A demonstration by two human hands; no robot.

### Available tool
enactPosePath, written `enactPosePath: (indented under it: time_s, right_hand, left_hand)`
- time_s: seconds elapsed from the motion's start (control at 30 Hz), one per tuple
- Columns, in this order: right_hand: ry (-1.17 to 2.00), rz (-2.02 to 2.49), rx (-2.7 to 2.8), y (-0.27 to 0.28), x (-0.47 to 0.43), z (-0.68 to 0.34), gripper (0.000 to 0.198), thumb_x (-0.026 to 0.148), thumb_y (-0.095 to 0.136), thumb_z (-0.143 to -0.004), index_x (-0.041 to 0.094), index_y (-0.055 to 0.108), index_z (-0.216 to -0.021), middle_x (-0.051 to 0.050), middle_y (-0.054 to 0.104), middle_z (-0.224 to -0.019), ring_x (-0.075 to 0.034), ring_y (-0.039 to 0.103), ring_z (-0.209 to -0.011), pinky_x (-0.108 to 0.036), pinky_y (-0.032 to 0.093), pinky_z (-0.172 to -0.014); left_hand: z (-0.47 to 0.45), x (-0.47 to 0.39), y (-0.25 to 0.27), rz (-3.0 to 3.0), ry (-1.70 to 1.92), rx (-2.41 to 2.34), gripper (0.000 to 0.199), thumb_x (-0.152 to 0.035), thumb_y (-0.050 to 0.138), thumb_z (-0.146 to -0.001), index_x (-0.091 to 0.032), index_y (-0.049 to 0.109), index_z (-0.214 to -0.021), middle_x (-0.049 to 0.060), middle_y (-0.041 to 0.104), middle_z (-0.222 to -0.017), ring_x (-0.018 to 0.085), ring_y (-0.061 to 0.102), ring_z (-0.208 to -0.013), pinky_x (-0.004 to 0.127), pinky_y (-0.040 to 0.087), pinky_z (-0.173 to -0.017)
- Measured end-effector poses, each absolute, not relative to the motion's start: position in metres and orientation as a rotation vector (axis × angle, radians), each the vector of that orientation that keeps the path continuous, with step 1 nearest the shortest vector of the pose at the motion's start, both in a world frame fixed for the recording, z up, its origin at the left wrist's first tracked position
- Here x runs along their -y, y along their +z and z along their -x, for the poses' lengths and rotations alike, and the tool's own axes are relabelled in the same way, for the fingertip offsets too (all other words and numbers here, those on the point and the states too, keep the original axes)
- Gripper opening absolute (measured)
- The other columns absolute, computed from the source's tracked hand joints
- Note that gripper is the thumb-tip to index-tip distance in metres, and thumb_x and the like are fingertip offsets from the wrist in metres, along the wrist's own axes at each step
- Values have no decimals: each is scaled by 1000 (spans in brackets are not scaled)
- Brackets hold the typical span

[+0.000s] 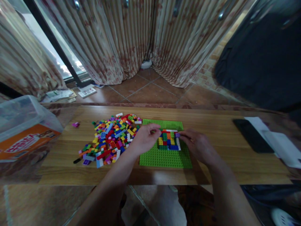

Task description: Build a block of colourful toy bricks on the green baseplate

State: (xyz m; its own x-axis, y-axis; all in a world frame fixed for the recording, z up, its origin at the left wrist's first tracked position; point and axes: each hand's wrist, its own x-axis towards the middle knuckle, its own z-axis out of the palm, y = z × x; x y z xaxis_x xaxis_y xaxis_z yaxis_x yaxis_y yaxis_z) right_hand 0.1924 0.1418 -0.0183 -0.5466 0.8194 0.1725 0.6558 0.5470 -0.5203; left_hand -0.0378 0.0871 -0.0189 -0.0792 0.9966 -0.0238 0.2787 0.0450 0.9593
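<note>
A green studded baseplate (164, 160) lies on the wooden table, bearing a low block of built-up bricks (167, 141) in red, yellow, green, blue and white. At the block's right edge, my right hand (198, 145) pinches a small purple brick (177, 135) between thumb and fingertips. My left hand (145, 137) hovers over the plate's left side, its fingertips beside the block's upper left corner. Thumb and index finger there are apart, and I see nothing between them. To the left spreads a pile of loose bricks (115, 135) in many colours.
A clear plastic tub (21, 113) with an orange label stands at the far left. A dark phone-like slab (252, 135) and white papers (282, 144) lie at the right. Pink bricks (76, 124) sit apart from the pile. Curtains (131, 37) hang beyond the table (218, 125).
</note>
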Motion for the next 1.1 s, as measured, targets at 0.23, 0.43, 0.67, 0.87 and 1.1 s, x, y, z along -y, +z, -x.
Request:
enactPosePath:
  time_s: [0.23, 0.43, 0.67, 0.87, 1.1]
  right_hand:
    - [477, 1238, 2445, -20, -142, -189, 27, 27, 50, -92, 19, 74, -100, -10, 74, -95, -24, 68, -85, -36, 53, -81]
    - [339, 1221, 2489, -23, -142, -189, 27, 26, 47, -92, 19, 73, -99, -10, 73, -92, -23, 67, -83, -35, 52, -79]
    - [341, 1220, 2502, -24, -142, -192, 29, 27, 45, -93, 20, 73, -99, -9, 73, -93, -23, 68, -82, -35, 53, -78]
    - [320, 1209, 2489, -27, -144, -190, 29, 27, 46, -92, 21, 73, -97, -9, 73, -91, -24, 67, -82, -36, 53, -78]
    - [305, 1223, 2478, -29, -144, -187, 29, 27, 46, -93, 19, 74, -97, -10, 72, -90, -24, 67, -81, -37, 54, -77]
  left_hand:
    - [37, -87, -25, -1387, 1058, -1481, 29, -23, 58, -84, -14, 69, -109, 10, 74, -102, 20, 68, -89, 34, 54, -83]
    - [37, -87, -26, -1396, 1051, -1472, 28, -24, 59, -85, -14, 69, -109, 10, 74, -103, 19, 68, -88, 33, 54, -82]
    - [36, -84, -19, -1458, 968, -1501, 25, -25, 56, -86, -15, 70, -104, 8, 75, -98, 19, 67, -85, 30, 53, -77]
    - [36, -83, -14, -1496, 932, -1537, 23, -25, 55, -86, -16, 72, -101, 6, 75, -94, 18, 66, -81, 29, 51, -75]
    - [35, -83, -14, -1498, 941, -1529, 23, -23, 54, -86, -14, 72, -98, 7, 75, -93, 18, 66, -81, 29, 52, -74]
